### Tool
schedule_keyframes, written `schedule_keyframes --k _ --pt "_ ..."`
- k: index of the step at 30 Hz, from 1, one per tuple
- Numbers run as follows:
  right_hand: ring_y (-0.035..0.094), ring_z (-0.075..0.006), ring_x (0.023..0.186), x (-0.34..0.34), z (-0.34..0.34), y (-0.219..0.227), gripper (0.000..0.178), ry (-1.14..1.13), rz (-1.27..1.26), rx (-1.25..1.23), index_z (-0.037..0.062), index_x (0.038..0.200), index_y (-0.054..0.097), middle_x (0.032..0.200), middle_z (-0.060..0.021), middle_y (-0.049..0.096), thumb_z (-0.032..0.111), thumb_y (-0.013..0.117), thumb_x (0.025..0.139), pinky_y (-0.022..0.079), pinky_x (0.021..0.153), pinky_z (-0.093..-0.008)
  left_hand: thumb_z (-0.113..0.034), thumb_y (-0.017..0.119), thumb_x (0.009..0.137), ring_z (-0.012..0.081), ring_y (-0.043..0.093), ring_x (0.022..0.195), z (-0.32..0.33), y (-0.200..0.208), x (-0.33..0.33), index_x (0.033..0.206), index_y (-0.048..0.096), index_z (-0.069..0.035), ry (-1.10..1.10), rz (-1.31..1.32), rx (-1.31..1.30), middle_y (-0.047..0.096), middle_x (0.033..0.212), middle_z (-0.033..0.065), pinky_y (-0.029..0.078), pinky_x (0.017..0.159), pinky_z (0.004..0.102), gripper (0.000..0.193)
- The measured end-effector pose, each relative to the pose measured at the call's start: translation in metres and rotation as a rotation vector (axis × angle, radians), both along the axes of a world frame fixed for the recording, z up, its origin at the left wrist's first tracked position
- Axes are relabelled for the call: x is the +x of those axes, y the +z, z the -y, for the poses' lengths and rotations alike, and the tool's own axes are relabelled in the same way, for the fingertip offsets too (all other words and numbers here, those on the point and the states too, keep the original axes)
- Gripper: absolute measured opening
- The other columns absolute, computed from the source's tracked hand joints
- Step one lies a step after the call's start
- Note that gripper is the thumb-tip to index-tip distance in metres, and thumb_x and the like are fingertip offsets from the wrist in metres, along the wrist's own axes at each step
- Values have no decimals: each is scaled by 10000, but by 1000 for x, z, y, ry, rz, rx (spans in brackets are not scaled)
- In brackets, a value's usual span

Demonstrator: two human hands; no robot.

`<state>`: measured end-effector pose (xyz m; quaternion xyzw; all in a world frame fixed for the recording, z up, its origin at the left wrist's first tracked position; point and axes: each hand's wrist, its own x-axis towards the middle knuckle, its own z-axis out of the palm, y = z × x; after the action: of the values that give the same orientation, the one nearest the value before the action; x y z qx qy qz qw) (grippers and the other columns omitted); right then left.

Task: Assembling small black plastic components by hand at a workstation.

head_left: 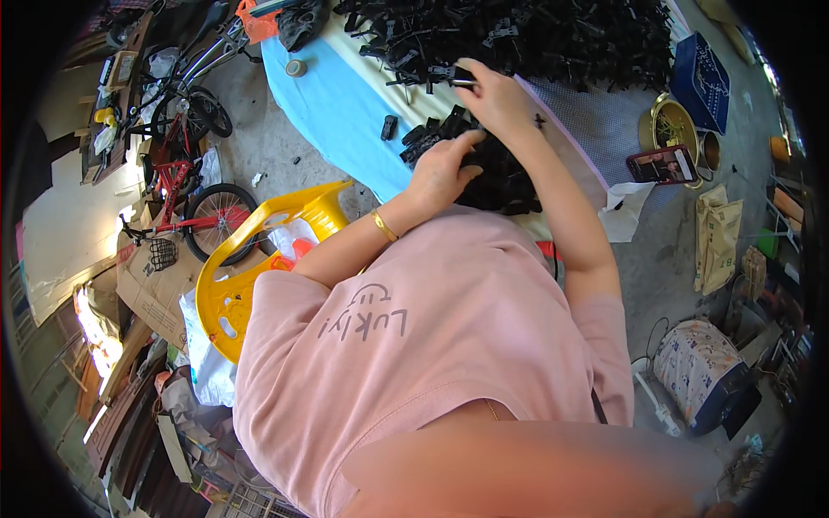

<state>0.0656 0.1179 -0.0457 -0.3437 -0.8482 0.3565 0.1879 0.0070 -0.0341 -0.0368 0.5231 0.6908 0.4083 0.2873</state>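
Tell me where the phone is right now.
In the head view, the phone is well to the right of the right hand, just below the gold-coloured basin and above the white paper.

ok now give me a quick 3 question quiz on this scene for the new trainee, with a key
1. Fill in: the gold bracelet is on the ____ arm.
2. True or false: the phone lies to the left of both hands.
3. The right hand is at the near edge of:
a) the bigger black heap
b) the yellow chair
c) the red bike

Key:
1. Left.
2. False; it lies to their right.
3. a; the left hand is at the smaller black heap, closer to the body.
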Motion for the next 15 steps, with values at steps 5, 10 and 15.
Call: schedule_keyframes --k 5,10,15 --pt "608 -301 732 -27 -20 -44 212 26 189 351 86 876 596 794 -113 622 217 625 711 484 615 -394 -100 696 678 271 536 938 -5 4 -2 1103 536 -62 -217 -138 78 589 972 124 439 820 325 456" --pt "612 -272 704 3 -15 8 189 3 29 232 83 853 608 778 -107 620 186 626 696 482 598 -362 -197 547 876 212 567 972 -4 -16 -38 1157 483 -8 117 628 -26 558 1102 126 465 847 334 345" --pt "594 -132 664 52 11 50 269 346 -280 -67 61 979 609 846 -67 629 27 610 712 471 577 -250 -358 527 870 257 581 979 -16 12 -64 1244 362 43 -234 1450 -154 541 1100 180 480 856 339 573"
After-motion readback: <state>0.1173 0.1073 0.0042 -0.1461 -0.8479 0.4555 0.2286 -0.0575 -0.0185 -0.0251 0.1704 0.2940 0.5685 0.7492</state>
